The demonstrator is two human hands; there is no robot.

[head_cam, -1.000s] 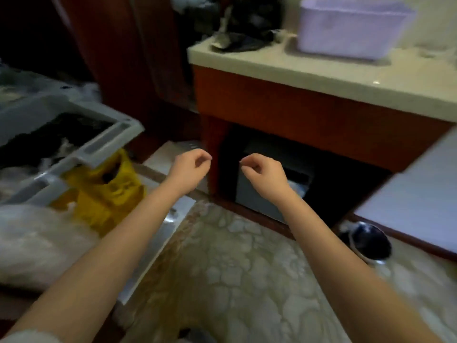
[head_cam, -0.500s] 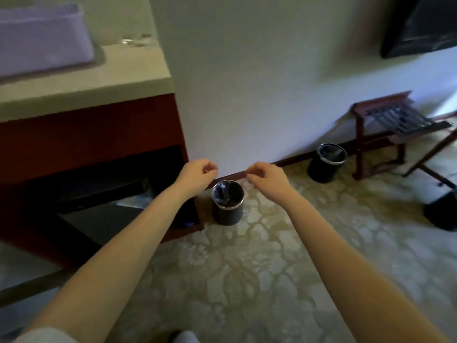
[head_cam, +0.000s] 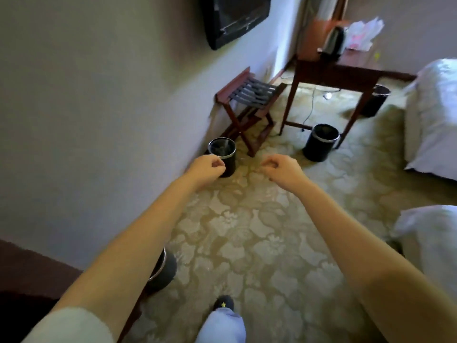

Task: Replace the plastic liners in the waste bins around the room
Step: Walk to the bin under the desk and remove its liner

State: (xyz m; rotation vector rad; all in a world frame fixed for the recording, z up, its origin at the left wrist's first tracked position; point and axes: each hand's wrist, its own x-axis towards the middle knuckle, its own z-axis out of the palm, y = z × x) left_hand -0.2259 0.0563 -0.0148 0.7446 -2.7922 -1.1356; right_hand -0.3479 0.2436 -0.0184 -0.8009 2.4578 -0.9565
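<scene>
Several black round waste bins stand on the patterned carpet. One bin [head_cam: 228, 162] is against the wall, just beyond my left hand [head_cam: 206, 169]. A second bin [head_cam: 320, 142] stands by a leg of the wooden table [head_cam: 333, 70]. A third bin [head_cam: 376, 100] is further back, between the table and the bed. Another bin [head_cam: 164, 269] sits near my feet, partly hidden by my left forearm. My right hand [head_cam: 284, 170] is held out beside the left one. On both hands the fingers are curled in toward the thumb, and I see nothing in them.
A folding luggage rack [head_cam: 249, 95] stands against the wall behind the nearest bin. A kettle [head_cam: 332, 43] and a plastic bag [head_cam: 363, 33] are on the table. White bedding [head_cam: 435, 115] is on the right. A television [head_cam: 232, 18] hangs on the wall.
The view has swung right, from the cabinet and counter to the wall, luggage rack, table and beds. Both hands stay held out in front with curled fingers.
</scene>
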